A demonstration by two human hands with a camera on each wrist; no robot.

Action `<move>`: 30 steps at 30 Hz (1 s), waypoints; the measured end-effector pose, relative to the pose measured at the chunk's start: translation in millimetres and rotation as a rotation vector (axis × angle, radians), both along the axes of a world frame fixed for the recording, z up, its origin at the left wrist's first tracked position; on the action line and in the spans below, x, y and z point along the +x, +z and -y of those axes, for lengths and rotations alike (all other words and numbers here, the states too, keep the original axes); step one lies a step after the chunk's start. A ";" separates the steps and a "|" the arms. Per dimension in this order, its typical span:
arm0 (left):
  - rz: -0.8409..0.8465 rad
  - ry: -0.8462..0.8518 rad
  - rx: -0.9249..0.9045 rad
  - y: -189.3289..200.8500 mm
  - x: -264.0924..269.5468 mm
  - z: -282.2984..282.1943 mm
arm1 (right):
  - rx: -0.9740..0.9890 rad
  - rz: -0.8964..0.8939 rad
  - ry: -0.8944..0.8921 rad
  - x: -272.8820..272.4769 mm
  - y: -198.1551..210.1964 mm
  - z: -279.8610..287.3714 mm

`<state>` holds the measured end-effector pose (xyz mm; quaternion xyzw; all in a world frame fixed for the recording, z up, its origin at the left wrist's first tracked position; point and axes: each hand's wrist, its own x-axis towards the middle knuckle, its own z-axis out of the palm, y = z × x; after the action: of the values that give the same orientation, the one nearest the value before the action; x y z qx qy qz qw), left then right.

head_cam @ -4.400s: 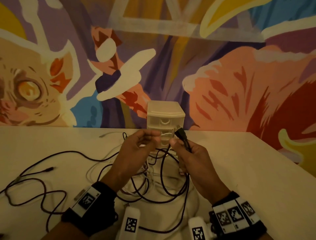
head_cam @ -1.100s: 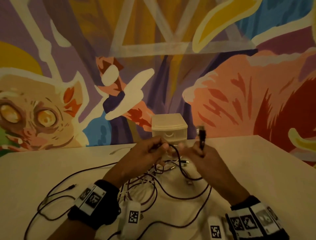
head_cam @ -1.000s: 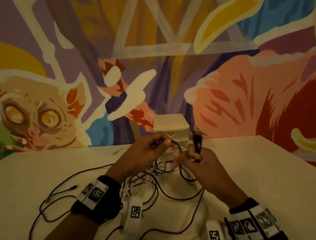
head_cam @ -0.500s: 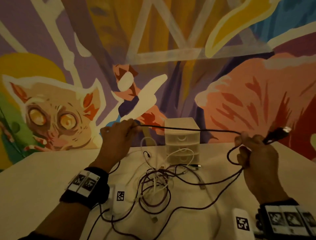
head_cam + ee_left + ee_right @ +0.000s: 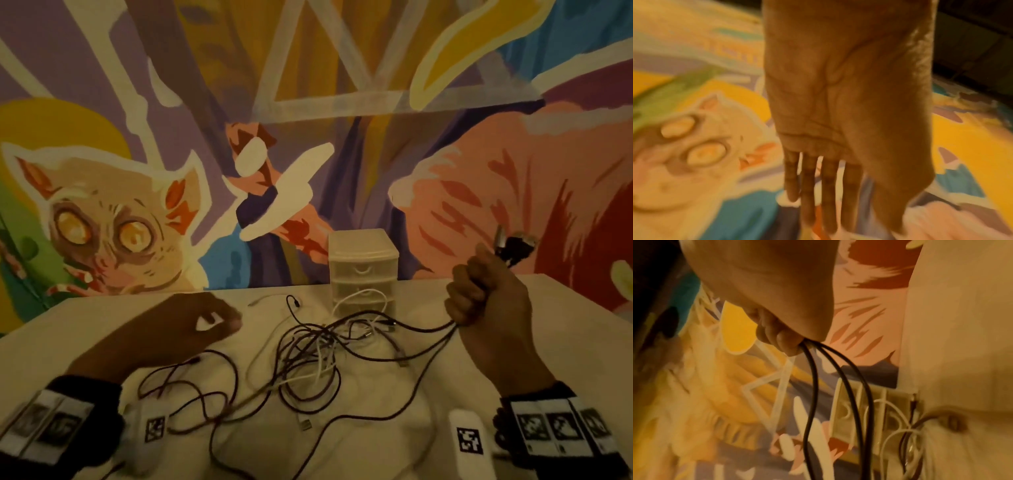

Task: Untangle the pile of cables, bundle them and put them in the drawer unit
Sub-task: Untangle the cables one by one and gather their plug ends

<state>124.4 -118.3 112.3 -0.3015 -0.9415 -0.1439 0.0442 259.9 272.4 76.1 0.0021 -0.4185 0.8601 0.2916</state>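
A tangled pile of dark and white cables lies on the table in front of the small translucent drawer unit, whose drawers are closed. My right hand is raised at the right in a fist round a dark cable. Its plug ends stick out above the fist, and two strands hang down to the pile. My left hand hovers low over the table, left of the pile. In the left wrist view its fingers are straight and hold nothing.
The pale table meets a painted mural wall just behind the drawer unit. Loose dark cable loops spread to the near left. A white cable arches in front of the drawers.
My left hand has let go of the dark cable that was stretched between both hands and dropped towards the table. The right hand keeps its grip and the cable now hangs slack.
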 end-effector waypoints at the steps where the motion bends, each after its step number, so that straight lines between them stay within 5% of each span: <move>1: 0.021 -0.054 0.101 -6.2 6.4 -18.3 | -0.012 -0.047 0.063 2.1 5.5 7.2; 6: 0.256 -0.407 0.210 -4.2 61.1 -142.1 | 0.055 -0.198 0.185 12.4 40.7 42.0; 10: 0.260 -0.522 0.260 -12.5 60.7 -192.3 | 0.081 -0.285 0.148 15.2 65.0 42.5; 13: 0.322 -0.455 0.350 3.4 35.5 -169.7 | 0.047 -0.310 0.068 24.1 74.2 16.9; 18: 0.093 -0.286 0.174 52.3 4.7 -85.3 | -0.101 -0.229 0.002 23.6 47.6 -13.3; 24: -0.025 0.014 0.199 77.8 -1.4 4.8 | -0.204 -0.014 0.174 -11.1 7.3 -5.8; 26: 0.024 0.106 0.005 64.0 -8.8 28.3 | -0.098 0.131 0.308 -19.3 2.5 4.4; 30: 0.389 0.135 -0.590 7.7 -19.0 45.2 | 0.122 0.354 0.500 -22.0 -9.7 28.1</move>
<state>105.4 -163.5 120.0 -0.2056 -0.9511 0.0827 -0.2152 237.9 244.2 66.4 -0.0276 -0.5001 0.8655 -0.0071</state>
